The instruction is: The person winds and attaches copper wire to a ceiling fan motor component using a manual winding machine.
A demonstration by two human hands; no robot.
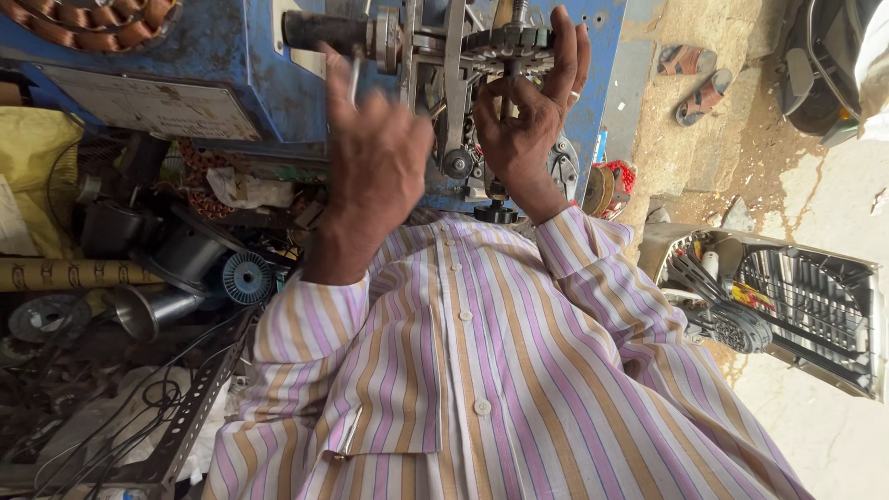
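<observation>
A blue machine (pixel 222 65) stands in front of me, with a black cylindrical handle (pixel 324 31) and a dark toothed winding fixture (pixel 505 41) on its face. My left hand (pixel 375 171) is raised just below the black handle, back toward me, with its fingers closed around a thin metal bar (pixel 355 72). My right hand (pixel 528 116) reaches up to the toothed fixture, fingers curled over its top edge and thumb against the vertical rod beneath it. My striped shirt (pixel 482 370) fills the lower middle of the view.
Metal parts crowd the left: a blue spool (pixel 246 276), a metal funnel (pixel 148 310), a copper-wound stator (pixel 93 23), a yellow sack (pixel 37 157) and a perforated angle bar (pixel 194 407). On the right lie sandals (pixel 690 79) and a grilled casing (pixel 806 306).
</observation>
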